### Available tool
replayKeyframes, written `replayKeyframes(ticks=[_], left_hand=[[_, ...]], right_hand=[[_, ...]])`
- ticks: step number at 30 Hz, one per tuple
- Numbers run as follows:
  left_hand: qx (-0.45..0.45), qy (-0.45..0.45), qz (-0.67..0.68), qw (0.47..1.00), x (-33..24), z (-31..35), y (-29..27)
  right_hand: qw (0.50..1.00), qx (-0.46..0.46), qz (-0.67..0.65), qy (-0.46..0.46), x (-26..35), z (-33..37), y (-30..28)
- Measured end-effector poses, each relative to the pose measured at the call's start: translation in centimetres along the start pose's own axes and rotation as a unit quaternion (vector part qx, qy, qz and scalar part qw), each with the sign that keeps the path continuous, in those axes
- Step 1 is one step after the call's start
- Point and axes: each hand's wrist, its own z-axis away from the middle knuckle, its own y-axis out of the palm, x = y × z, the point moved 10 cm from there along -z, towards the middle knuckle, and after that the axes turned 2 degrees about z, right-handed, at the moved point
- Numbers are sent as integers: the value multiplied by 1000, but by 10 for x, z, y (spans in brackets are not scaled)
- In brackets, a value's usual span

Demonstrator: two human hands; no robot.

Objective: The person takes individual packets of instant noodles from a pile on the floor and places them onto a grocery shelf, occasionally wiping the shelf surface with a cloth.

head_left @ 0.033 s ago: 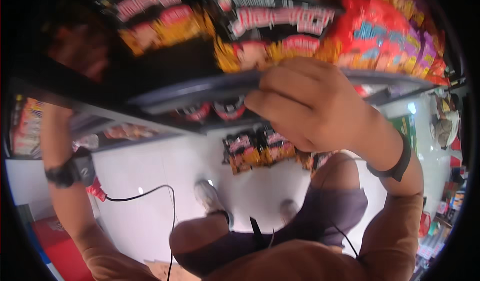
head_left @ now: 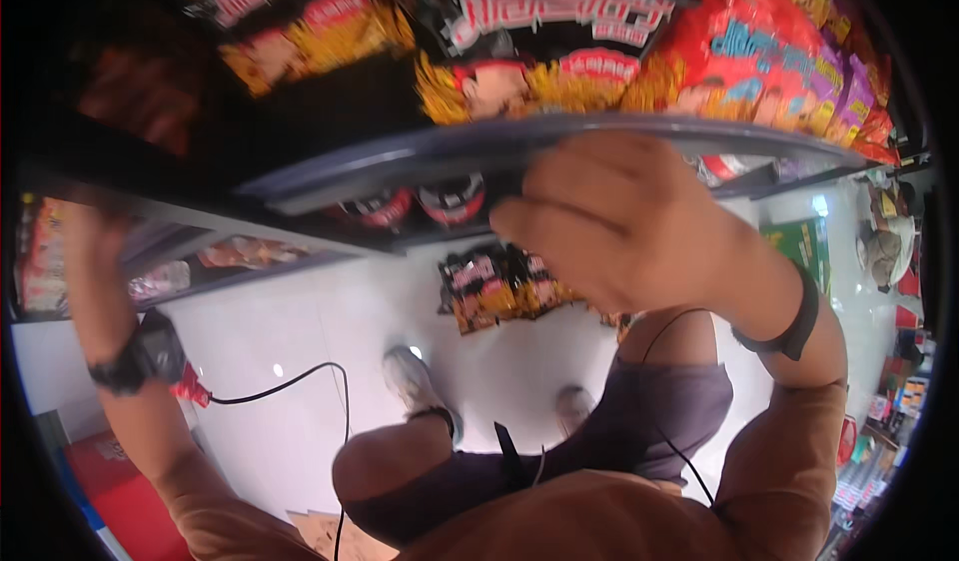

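Note:
My right hand (head_left: 619,216) is closed, its fingers curled in front of the curved shelf lip (head_left: 400,156). Whatever lies inside the curl is hidden, and whether the hand touches the lip cannot be made out. Just above it on the shelf lies a black and yellow snack bag (head_left: 549,36), with a red snack bag (head_left: 744,56) to its right. My left forearm reaches up past the shelf's dark side edge. Beyond that edge my left hand (head_left: 145,91) is dark and smeared by motion, beside another black and yellow bag (head_left: 300,26).
Round black and red packages (head_left: 450,199) sit on the level below. On the white floor, several black and yellow bags (head_left: 489,286) lie under the shelf. A black cable (head_left: 285,391) hangs near my left arm. A green box (head_left: 799,251) stands right; a red box (head_left: 130,491) stands lower left.
The shelf lip and bags sit slightly higher in view. My right hand, still curled, now overlaps the lip rather than the bag's bottom edge. My left arm has shifted slightly left.

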Motion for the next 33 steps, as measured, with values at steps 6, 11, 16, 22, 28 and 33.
replayKeyframes(ticks=[6, 11, 16, 22, 28, 33], left_hand=[[32, 501, 52, 863, -49, 161, -37], [212, 332, -254, 883, 155, 148, 147], [256, 45, -244, 934, 352, 130, 240], [207, -223, -106, 947, 460, 143, 250], [282, -317, -45, 904, 487, 146, 269], [250, -280, 94, 922, 471, 143, 272]], right_hand=[[897, 350, -145, 229, 0, 132, 187], [693, 515, -131, 487, -44, 278, 321], [568, 318, -159, 742, -51, 386, 364], [519, 244, -96, 813, -42, 413, 362], [487, 264, -123, 824, -28, 395, 355], [529, 248, -52, 810, -32, 384, 346]])
